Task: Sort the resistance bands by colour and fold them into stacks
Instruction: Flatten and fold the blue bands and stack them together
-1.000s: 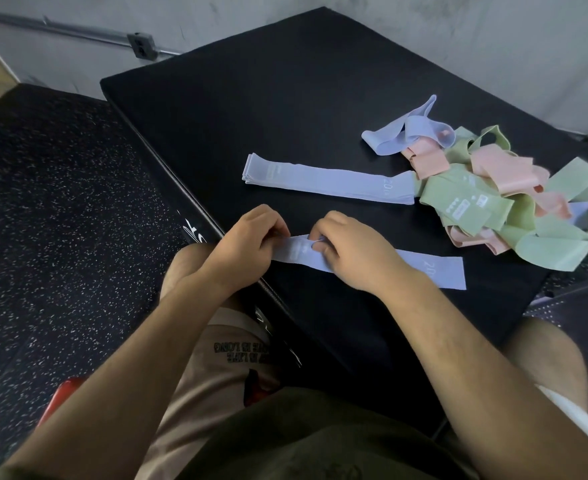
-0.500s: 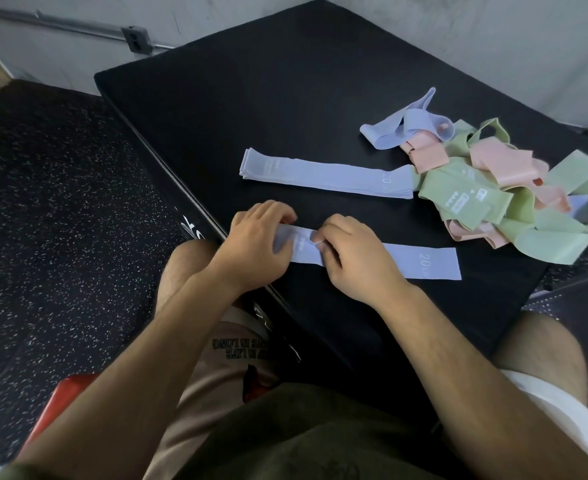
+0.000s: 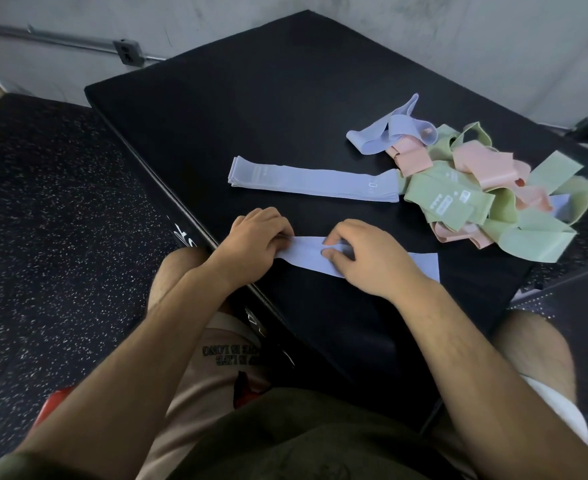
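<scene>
A lavender resistance band (image 3: 304, 256) lies flat near the front edge of the black padded box (image 3: 268, 109). My left hand (image 3: 251, 242) grips its left end with curled fingers. My right hand (image 3: 365, 254) pinches the band near its middle, and the right end sticks out past my wrist. Further back lies a second lavender band (image 3: 313, 183), flattened and straight. At the right sits a tangled pile (image 3: 486, 199) of green, pink and lavender bands.
The box's left edge (image 3: 167, 202) drops to a dark speckled rubber floor (image 3: 50, 237). A grey wall with a conduit and outlet (image 3: 126, 51) runs behind. My knees are under the box's front edge.
My right hand has slid a little to the right along the band. My left hand stays at the left end. The other bands have not moved.
</scene>
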